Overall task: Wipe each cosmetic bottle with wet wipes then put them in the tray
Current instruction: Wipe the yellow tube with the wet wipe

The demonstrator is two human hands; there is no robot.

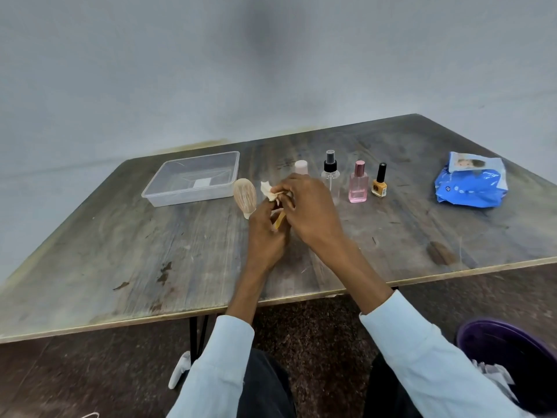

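Yellow slim cosmetic bottle, long axis tilted with its top end pointing far-right, is gripped mid-table by the left hand; the right hand pinches a crumpled white wet wipe against its top. Clear plastic tray sits far-left.

Both forearms reach forward from pale blue sleeves, pushed back to mid-forearm, and cross the near edge of the worktop to meet above its middle. The left hand sits lower, wrist nearly straight, fingers curled upward and closed around a slim yellowish item that shows between them. The right hand arches over it from the right side, back of the hand up, fingertips pinched on a crumpled wipe. The two hands touch at the fingers.
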